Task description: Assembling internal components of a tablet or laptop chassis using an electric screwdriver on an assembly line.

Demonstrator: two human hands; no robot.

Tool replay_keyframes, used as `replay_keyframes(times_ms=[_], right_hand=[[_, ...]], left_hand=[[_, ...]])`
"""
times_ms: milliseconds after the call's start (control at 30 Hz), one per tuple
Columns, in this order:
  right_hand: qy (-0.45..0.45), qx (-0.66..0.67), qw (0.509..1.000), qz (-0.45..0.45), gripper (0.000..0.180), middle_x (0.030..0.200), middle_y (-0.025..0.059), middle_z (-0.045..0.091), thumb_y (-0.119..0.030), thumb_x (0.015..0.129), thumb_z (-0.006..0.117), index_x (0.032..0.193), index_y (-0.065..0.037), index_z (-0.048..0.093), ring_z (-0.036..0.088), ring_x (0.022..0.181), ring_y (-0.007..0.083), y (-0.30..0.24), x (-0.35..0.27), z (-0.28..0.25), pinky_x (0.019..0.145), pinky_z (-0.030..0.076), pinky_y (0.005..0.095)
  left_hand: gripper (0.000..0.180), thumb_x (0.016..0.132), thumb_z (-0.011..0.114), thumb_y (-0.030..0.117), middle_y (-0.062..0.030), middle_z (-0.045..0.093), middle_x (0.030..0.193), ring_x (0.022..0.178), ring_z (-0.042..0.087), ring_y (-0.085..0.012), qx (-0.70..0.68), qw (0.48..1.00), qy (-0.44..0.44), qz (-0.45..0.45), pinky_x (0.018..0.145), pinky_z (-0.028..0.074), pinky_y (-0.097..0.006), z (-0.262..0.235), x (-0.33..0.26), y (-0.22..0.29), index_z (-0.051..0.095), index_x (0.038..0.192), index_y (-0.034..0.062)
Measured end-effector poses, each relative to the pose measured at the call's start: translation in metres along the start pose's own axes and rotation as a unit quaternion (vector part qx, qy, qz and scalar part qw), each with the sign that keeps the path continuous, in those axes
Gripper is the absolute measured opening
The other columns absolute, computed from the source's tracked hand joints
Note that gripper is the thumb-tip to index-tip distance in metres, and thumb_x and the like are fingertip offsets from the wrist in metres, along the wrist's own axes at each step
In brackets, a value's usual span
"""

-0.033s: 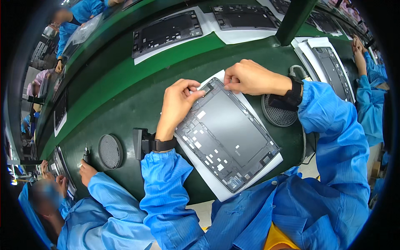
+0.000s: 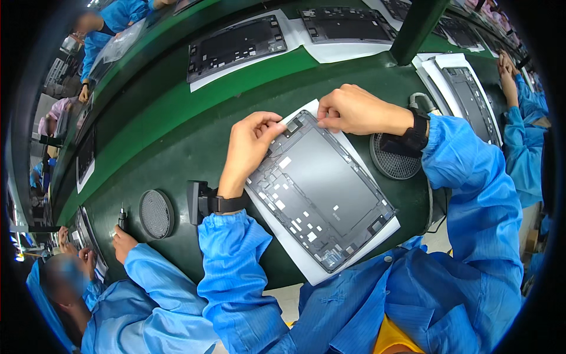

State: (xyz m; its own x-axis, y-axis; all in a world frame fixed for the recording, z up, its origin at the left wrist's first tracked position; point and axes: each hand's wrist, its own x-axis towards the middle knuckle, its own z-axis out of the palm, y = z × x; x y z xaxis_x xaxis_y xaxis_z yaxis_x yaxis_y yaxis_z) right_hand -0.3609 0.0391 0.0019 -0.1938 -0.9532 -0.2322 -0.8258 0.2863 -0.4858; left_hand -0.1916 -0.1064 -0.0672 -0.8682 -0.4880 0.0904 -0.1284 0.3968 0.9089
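Observation:
A grey tablet back housing (image 2: 330, 183), dotted with several small white pads, lies slantwise on a white sheet (image 2: 315, 272). By its far left corner is my left hand (image 2: 250, 141), thumb and forefinger brought together in a pinch beside a small dark part (image 2: 293, 125). What sits between those fingertips, if anything, is too small to make out. My right hand (image 2: 354, 110) is closed at the far edge of the housing, its thumb and forefinger pressed together there. Its curled fingers hide whatever it may hold.
Round mesh-topped dishes (image 2: 157, 215) (image 2: 396, 159) stand on the green bench (image 2: 177, 159) at either side. More housings (image 2: 239, 47) on white paper line the raised far ledge. A green post (image 2: 420, 29) rises behind my right hand. A co-worker's hand (image 2: 122, 244) rests at left.
My left hand has shifted very slightly left, and its fingertips are a little farther from the dark corner part. My right hand and the housing look the same.

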Motion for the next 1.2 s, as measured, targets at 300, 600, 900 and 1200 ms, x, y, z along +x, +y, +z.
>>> replay_keyframes(times_ms=[300,600,900,1200], right_hand=[[0.017,-0.026,0.999,-0.034,0.012,0.059,0.0076,0.063,-0.012,0.075,0.060,0.076,-0.001,0.062,0.062,0.058,0.0214,-0.006,-0.007,-0.006,0.058,0.047,0.0312],[0.044,-0.011,0.998,-0.033,0.010,0.059,0.0063,0.063,-0.011,0.074,0.058,0.074,-0.002,0.063,0.063,0.058,0.0210,-0.009,-0.012,-0.007,0.060,0.049,0.0313],[-0.001,-0.041,0.998,-0.049,0.013,0.063,0.0065,0.065,-0.013,0.077,0.058,0.079,0.000,0.063,0.064,0.057,0.0182,-0.006,-0.007,-0.006,0.057,0.049,0.0299],[-0.047,-0.022,0.998,0.032,0.015,0.063,0.0068,0.065,-0.011,0.077,0.058,0.085,0.001,0.062,0.063,0.056,0.0168,0.007,-0.022,0.002,0.057,0.050,0.0280]], left_hand=[[0.018,0.084,0.057,0.008,-0.0013,0.061,0.078,0.067,0.054,-0.0049,-0.058,0.997,-0.026,-0.049,0.054,0.042,-0.018,-0.012,-0.003,-0.007,0.062,0.099,-0.0005],[0.017,0.084,0.058,0.006,-0.0018,0.062,0.081,0.073,0.055,-0.0068,-0.093,0.995,-0.043,-0.019,0.064,0.044,-0.020,-0.006,-0.004,-0.013,0.061,0.099,-0.0012],[0.018,0.081,0.061,0.009,-0.0038,0.062,0.081,0.068,0.054,-0.0079,0.003,1.000,-0.022,-0.008,0.058,0.045,-0.021,-0.018,-0.001,-0.006,0.063,0.096,-0.0004],[0.017,0.076,0.066,0.014,-0.0052,0.061,0.061,0.056,0.054,-0.0090,0.239,0.965,-0.069,-0.079,0.055,0.042,-0.022,-0.027,-0.010,0.018,0.064,0.080,-0.0018]])
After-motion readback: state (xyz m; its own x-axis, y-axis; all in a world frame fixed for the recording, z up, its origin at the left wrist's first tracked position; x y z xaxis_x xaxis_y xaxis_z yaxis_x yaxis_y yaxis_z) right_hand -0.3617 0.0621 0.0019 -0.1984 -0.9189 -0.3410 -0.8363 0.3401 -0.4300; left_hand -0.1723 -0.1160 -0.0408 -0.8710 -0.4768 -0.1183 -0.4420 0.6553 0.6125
